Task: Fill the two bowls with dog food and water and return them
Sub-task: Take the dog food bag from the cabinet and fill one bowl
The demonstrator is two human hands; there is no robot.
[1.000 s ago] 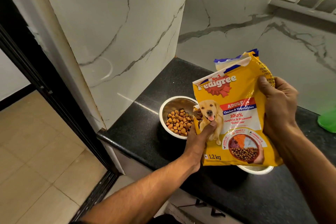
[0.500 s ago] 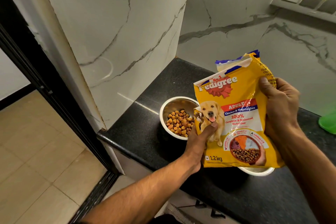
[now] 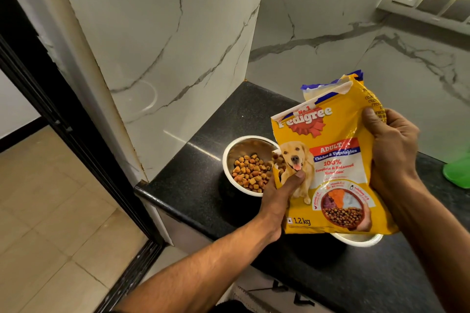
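Observation:
A yellow dog food bag (image 3: pixel 330 173) is held upright over the black counter (image 3: pixel 193 185). My left hand (image 3: pixel 277 198) pinches its lower left edge, thumb on the dog picture. My right hand (image 3: pixel 391 150) grips its upper right side. A steel bowl (image 3: pixel 244 142) with brown kibble (image 3: pixel 250 173) stands on the counter to the left of the bag, partly behind it. A second bowl (image 3: pixel 356 240) shows only as a pale rim below the bag; its contents are hidden.
Marble walls (image 3: pixel 178 46) close off the counter at the left and back. A green object (image 3: pixel 457 173) lies at the right edge. A socket panel (image 3: pixel 429 0) is high on the right. The counter's front edge drops to a tiled floor (image 3: pixel 50 211) at left.
The bag has shifted very slightly to the right and stands a touch more upright. Both hands keep the same grip. The kibble bowl has not moved.

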